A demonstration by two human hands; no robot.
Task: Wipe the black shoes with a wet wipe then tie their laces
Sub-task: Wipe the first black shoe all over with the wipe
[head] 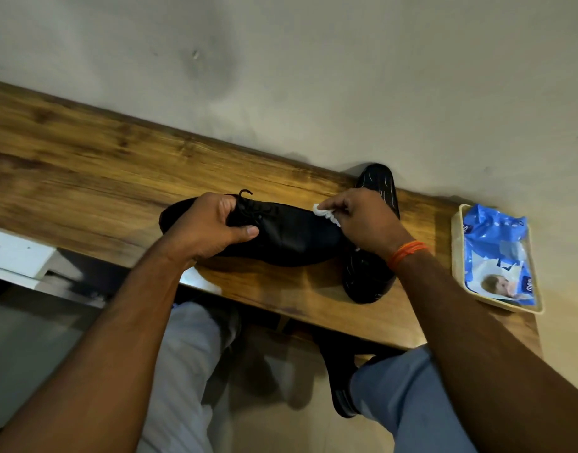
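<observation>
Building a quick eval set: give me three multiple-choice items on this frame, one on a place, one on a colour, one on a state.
1. Where does the wipes pack lie?
A. in a cream tray at the table's right end
B. on the floor
C. on top of a shoe

2. What colour is the band on the right wrist?
A. green
B. orange
C. white

3. How does the second shoe lie?
A. upright, laces tied
B. inside the tray
C. sole facing up

Answers:
1. A, the pack sits inside the tray.
2. B, orange threads circle the wrist.
3. C, its patterned tread faces the camera behind the right hand.
</observation>
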